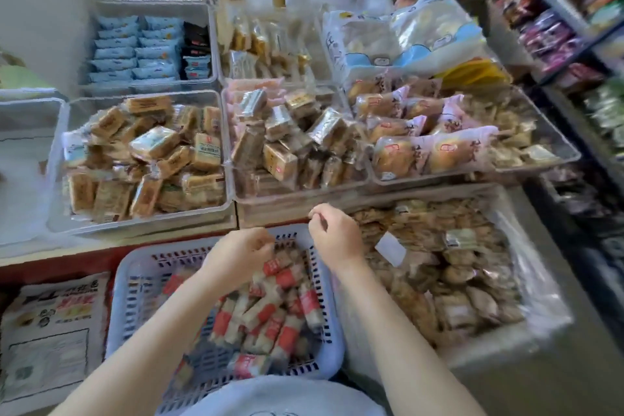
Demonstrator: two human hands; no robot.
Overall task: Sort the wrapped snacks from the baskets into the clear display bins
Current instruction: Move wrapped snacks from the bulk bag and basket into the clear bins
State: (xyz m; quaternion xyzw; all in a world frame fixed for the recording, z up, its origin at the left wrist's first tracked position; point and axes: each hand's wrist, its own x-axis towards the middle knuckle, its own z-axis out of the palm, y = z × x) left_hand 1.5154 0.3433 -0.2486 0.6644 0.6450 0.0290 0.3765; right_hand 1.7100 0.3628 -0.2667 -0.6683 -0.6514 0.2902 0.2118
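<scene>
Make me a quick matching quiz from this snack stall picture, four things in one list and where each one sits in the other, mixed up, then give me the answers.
Things:
1. red-and-white snacks
2. pale blue packets
3. pink-wrapped buns
4. left hand

Places:
A. clear bin at far left, back row
B. over the lavender basket's far end
C. clear bin at right, front row
D. inside the lavender basket

Pairs: 1-D, 2-A, 3-C, 4-B

Shelving rack [553,13] w/ colourful packets at right — printed sack [50,331] flat on floor, lower left
</scene>
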